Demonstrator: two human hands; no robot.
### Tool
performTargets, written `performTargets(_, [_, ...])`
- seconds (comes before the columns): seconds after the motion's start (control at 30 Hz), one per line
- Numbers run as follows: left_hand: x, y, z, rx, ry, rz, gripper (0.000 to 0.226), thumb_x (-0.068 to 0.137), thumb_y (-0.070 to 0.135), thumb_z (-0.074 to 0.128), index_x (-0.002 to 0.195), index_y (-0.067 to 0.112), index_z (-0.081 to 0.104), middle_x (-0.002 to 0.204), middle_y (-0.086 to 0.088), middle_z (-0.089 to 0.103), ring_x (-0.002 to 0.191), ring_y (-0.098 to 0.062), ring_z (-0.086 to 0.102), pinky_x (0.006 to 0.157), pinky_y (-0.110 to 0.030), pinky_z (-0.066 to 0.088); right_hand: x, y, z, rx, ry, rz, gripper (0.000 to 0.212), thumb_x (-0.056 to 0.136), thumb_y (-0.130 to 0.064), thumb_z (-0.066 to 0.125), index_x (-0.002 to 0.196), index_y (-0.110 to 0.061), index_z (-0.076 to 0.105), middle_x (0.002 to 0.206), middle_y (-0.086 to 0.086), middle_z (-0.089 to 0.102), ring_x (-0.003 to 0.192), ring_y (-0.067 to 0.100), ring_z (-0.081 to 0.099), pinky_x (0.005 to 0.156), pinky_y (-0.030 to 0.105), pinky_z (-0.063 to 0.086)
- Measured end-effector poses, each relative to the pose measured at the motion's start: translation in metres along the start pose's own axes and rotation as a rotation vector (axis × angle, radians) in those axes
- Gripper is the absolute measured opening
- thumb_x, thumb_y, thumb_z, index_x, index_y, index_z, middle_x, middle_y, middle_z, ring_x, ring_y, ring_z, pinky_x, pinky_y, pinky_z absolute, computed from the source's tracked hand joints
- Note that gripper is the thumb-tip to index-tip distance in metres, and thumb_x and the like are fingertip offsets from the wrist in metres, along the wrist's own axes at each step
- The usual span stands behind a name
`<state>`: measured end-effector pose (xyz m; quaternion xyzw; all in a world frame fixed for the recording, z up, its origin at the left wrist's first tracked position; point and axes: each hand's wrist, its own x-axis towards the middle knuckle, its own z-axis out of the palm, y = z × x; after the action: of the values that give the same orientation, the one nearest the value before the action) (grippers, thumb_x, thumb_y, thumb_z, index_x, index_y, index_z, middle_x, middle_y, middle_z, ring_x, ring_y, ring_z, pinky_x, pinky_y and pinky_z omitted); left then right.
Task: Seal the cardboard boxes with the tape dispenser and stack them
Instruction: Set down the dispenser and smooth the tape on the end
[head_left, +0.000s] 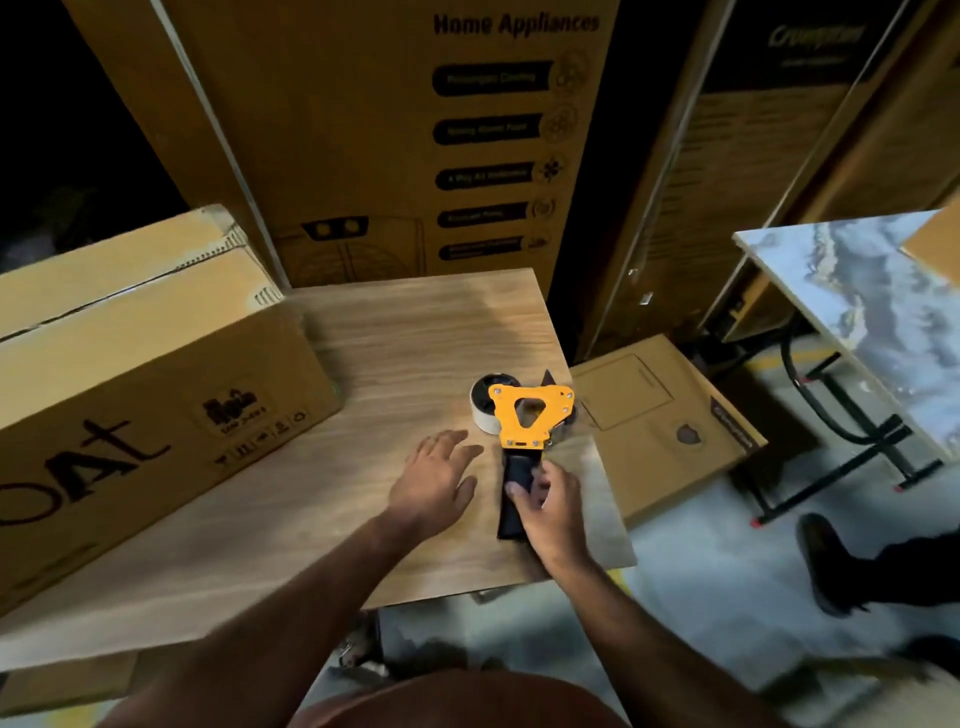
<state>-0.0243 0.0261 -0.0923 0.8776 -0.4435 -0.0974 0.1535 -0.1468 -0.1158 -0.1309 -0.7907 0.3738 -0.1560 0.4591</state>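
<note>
Head view: right hand (550, 512) hiding tape dispenser (527, 418) handle.

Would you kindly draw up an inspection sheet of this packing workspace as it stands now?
Surface: wooden table, grain finish.
Job's things: tape dispenser lying flat near the table's right edge; cardboard box on the left, top seam looks untaped.
Clutter: nothing seen.
Hands: right hand grips the dispenser's black handle; left hand open, fingers spread over the table.
Cables: nothing seen.
Surroundings: tall appliance cartons behind; smaller box on the floor; marble-top table at right.
</note>
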Motion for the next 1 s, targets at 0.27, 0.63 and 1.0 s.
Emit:
performTargets(0.27, [-0.007,-0.025,-0.038,-0.022,0.09,-0.064,0.043,0.088,0.029,0.047,0.124,0.012,0.064,0.129,-0.015,0.06,0.12,-0.037,0.055,0.099,-0.046,0.044,0.013,-0.09,0.022,0.179,0.009,-0.114,0.014,0.089,-0.003,0.058,0.093,-0.01,0.069,0.091,0.003,0.067,0.083,0.017,0.062,0.074,0.027,0.049])
performTargets(0.63, [0.008,-0.125,-0.226,0.308,0.402,-0.568,0.06,0.097,0.056,0.042,0.144,0.02,0.042,0.149,-0.016,0.039,0.139,-0.035,0.033,0.116,-0.051,0.028,0.042,-0.268,0.116,0.185,-0.267,-0.506,0.02,0.088,-0.009,0.063,0.107,-0.014,0.067,0.099,0.007,0.063,0.079,0.012,0.059,0.074,0.028,0.052])
performTargets(1.0, [0.014,-0.181,-0.235,0.345,0.049,-0.538,0.1,0.082,0.081,0.042,0.158,0.03,0.0,0.166,-0.011,-0.002,0.151,-0.04,-0.004,0.118,-0.064,0.002,0.039,-0.313,0.151,-0.346,-0.203,-0.773,0.057,0.092,-0.009,0.055,0.148,-0.017,0.043,0.16,0.007,0.029,0.149,0.026,0.02,0.115,0.049,0.024])
